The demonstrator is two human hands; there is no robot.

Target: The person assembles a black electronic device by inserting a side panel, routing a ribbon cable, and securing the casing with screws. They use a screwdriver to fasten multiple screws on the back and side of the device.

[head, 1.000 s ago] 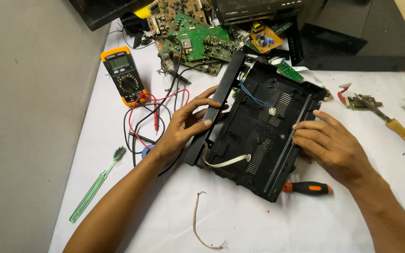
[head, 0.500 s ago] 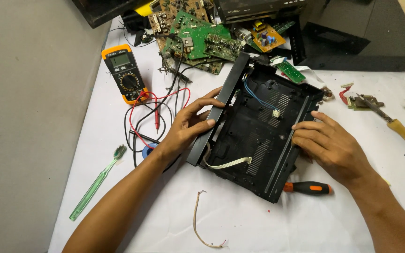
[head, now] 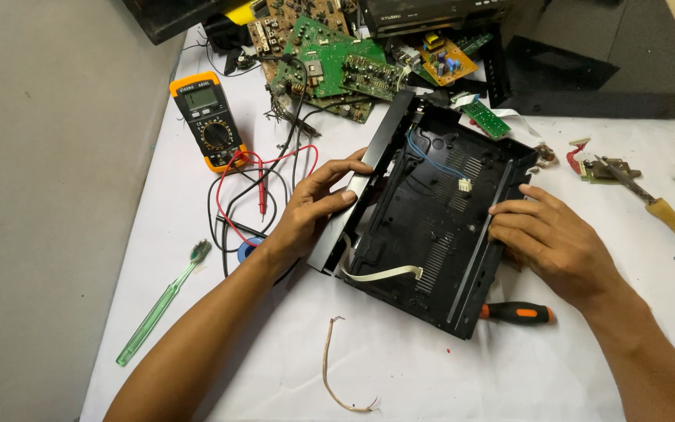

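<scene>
An open black plastic device case [head: 431,234] lies tilted on the white table, empty inside except for a blue wire and a white ribbon cable [head: 380,273]. My left hand [head: 314,207] grips the case's front panel [head: 361,184] on its left side, fingers curled over the edge. My right hand [head: 548,234] rests flat on the case's right rim, fingers pointing left.
A yellow multimeter [head: 208,121] with red and black leads lies at the left. Green circuit boards [head: 330,62] are piled behind. An orange-handled screwdriver [head: 517,312] sits under the case's right corner. A green toothbrush [head: 162,301], a loose wire [head: 333,367] and a wooden-handled tool [head: 666,211] lie around.
Both hands keep their hold on the case. The view has shifted slightly; the case looks barely moved.
</scene>
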